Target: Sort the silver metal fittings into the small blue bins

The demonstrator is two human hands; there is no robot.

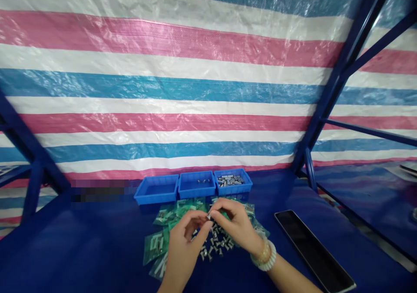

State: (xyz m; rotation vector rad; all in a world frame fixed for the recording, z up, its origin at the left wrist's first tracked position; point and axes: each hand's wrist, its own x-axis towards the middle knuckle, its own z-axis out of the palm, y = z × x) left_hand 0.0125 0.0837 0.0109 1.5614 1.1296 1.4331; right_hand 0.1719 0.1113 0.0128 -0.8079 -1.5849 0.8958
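**Backdrop:** pink, white & blue striped tarp (163, 88) hangs behind bench, blue steel frame (339, 75) on R side.

**Bench:** dark blue covered top (65, 249) runs full width of shot; pixelated patch (99, 193) near back edge, L of trays.

**Packets:** green-printed clear plastic packets (159, 245) lie fanned out under both hands, some overlapping.

**L hand:** L hand (184, 245) raised off bench, fingers curled, tips (202, 224) right by small metal fastener; grip unclear, can't tell if it holds the part.

**Held part:** small metal fastener (208, 216) sits between both hands, pinched by R thumb & index.

**Loose parts:** loose metal bolts (215, 243) scattered on packets just below hands, approx. between wrists.

**Trays:** 3 blue plastic trays in a row at back edge, touching or nearly so. Center blue tray (192, 193) has a few small metal parts (203, 181); R blue tray (233, 188) has a heaped batch of metal parts (230, 180). L blue tray (156, 195) sits beside center one.

**R hand:** R hand (236, 223) closed to a pinch on the part, other fingers curved; pale beaded bracelets (265, 254) on wrist.

**Far R:** long black glass-faced slab (312, 251) lies on bench, angled, well apart from hands.
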